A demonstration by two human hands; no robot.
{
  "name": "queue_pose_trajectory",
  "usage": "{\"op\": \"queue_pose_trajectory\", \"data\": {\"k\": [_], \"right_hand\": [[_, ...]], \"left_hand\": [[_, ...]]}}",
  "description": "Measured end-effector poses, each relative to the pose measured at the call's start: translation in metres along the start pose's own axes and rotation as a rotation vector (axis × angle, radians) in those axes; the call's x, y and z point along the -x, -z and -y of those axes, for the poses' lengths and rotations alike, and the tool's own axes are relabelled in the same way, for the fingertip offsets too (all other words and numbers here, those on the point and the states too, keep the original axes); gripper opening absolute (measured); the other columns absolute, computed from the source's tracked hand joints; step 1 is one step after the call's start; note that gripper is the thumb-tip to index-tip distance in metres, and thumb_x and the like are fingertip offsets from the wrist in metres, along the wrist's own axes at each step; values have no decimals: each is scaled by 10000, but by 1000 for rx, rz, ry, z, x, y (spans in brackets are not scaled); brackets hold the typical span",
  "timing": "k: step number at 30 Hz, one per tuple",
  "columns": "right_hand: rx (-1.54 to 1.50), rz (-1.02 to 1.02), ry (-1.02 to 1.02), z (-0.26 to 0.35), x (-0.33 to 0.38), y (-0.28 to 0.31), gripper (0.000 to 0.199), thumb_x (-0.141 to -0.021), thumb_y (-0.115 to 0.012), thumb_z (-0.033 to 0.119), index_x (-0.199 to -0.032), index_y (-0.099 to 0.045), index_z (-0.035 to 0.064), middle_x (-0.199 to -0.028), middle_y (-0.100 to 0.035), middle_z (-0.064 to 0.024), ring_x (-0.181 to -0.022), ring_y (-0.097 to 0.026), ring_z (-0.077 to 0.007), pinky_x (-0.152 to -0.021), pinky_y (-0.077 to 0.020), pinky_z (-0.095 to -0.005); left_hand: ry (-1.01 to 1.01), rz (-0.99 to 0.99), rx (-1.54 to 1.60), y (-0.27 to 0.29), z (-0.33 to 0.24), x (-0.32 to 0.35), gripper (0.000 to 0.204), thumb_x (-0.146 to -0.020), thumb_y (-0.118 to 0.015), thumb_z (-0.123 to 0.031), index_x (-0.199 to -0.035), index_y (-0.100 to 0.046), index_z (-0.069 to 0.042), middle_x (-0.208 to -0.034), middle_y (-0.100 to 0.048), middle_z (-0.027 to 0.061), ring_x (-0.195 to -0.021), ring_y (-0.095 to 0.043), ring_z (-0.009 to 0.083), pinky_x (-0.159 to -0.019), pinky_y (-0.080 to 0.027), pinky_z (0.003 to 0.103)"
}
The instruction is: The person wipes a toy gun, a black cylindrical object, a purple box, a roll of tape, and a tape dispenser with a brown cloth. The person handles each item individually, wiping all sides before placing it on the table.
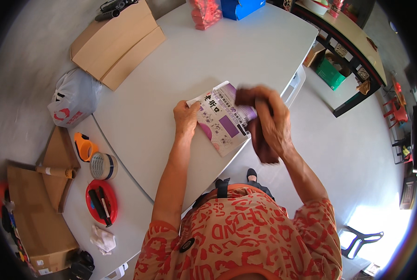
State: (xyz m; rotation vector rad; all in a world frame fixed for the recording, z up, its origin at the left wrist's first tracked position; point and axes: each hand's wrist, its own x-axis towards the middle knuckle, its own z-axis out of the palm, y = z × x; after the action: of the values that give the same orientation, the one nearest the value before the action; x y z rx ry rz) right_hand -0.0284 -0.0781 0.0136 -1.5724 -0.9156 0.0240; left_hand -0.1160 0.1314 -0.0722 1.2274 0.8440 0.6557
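Note:
My left hand [186, 119] grips the left edge of a flat white package [228, 125] with purple print, its thumb on top. The package lies tilted at the near edge of the grey-white table. In my right hand [276, 122] is a dark brown cloth [263, 143], bunched in the closed fingers, one end hanging down and another sticking out over the package's right side. Hand and cloth are smeared by motion, and whether the cloth touches the package I cannot tell.
Leftward stand a red bowl [113, 198] with a black-handled tool, a tape roll [102, 166], an orange tape dispenser [85, 145], a white cloth [103, 239] and a plastic bag [75, 95]. Cardboard boxes [117, 44] flank them. A red bag [204, 16] and blue box [240, 8] sit at the far edge.

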Motion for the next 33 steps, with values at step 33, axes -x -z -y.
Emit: {"op": "queue_pose_trajectory", "data": {"k": [33], "right_hand": [[818,283,279,-96,-62,-67,207,-799,-571,99,-941,-713,151,-947,-653,-46,-916,-576,-267,-775,-473,-393]], "left_hand": [[-163,31,90,0,18,-6,108,-825,-633,-21,-878,-565,44,-737,-605,46,-635,-536,78,-571,-439,234]]}}
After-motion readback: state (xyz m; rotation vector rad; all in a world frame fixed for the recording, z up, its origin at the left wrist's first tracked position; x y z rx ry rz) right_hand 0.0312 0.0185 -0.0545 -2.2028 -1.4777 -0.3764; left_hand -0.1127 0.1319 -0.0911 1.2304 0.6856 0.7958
